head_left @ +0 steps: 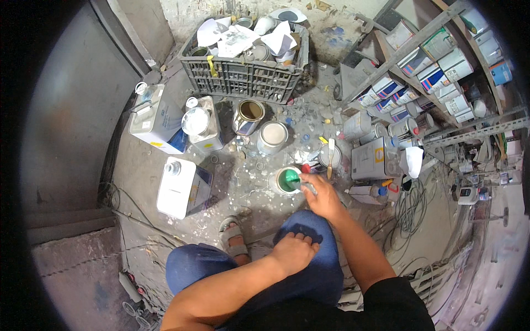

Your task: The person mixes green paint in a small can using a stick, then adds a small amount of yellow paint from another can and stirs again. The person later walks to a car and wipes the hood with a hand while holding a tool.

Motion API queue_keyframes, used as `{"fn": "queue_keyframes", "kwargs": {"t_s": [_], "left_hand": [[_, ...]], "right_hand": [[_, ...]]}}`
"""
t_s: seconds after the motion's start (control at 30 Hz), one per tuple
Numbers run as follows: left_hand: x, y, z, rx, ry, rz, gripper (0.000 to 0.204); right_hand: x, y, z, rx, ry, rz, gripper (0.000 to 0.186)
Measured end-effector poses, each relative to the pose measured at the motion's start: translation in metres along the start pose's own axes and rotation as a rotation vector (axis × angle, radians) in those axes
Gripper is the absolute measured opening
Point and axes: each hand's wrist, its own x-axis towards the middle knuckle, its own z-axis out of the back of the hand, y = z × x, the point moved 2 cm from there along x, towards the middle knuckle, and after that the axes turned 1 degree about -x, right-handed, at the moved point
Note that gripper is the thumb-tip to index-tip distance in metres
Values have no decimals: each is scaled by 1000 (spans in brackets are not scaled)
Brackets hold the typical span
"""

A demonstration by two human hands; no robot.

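Head-worn fisheye looks steeply down and forward from above the knees [193, 267], left hand [295, 255] and right hand [321, 197] near, crate [237, 81] far, shelving [403, 55] right, detail toward the warped, darkened margin probably unreliable.

From the left, a hand could pass over the floor [243, 190] between the white canister [178, 190] and the can of green paint [280, 190]. The pale-topped can [273, 135] stands beyond; the right hand [323, 197] blocks the near right.

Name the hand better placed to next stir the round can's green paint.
Likely the right hand: it holds a slim grey tool at that can; the left hand rests on the blue-trousered knee.
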Motion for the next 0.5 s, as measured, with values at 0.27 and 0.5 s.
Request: {"fn": "queue_keyframes", "kwargs": {"t_s": [0.27,0.5], "left_hand": [[3,-3,-1,-13,23,-15,24],[3,-3,1,-34,-13,-19,23]], "right_hand": [[8,1,-13,121,-24,38,35],[8,-16,10,9,-61,-13,35]]}}
